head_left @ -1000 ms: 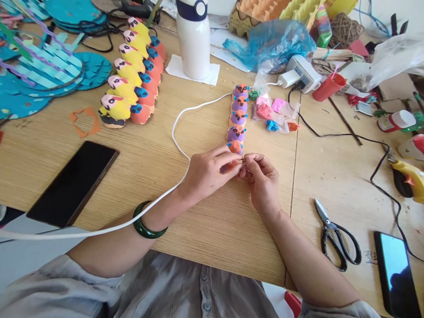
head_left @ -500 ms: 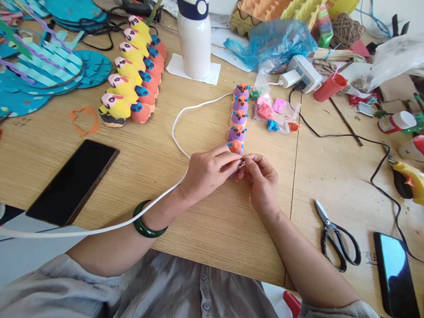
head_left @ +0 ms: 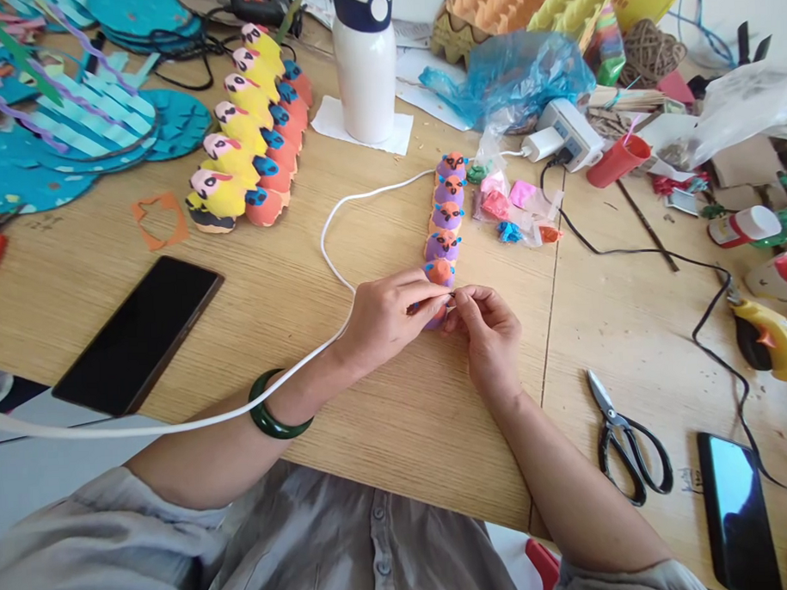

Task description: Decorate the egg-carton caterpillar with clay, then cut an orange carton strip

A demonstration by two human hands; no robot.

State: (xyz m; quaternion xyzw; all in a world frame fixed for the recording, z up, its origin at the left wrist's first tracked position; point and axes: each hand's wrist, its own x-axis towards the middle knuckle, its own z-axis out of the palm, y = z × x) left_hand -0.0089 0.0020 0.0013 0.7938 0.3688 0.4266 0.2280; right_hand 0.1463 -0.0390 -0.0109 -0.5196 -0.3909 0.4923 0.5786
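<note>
Strip [head_left: 446, 216], w/ blue lump [head_left: 508, 232] to its right, has L hand [head_left: 385, 321] & R hand [head_left: 495, 336] at near end, fingertips pinching tiny dark bit [head_left: 452, 295].

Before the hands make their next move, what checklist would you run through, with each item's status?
1. Small dark piece at the fingertips: ok, pinched where the left hand and right hand meet.
2. What that piece is: cannot tell, too small.
3. Near end of the purple-and-orange strip in full view: not ok, the left hand partly hides it.
4. White cable clear of the left forearm: not ok, it crosses in front of it in this view.
5. Scissors apart from both hands: ok, lying off to the right.
</note>
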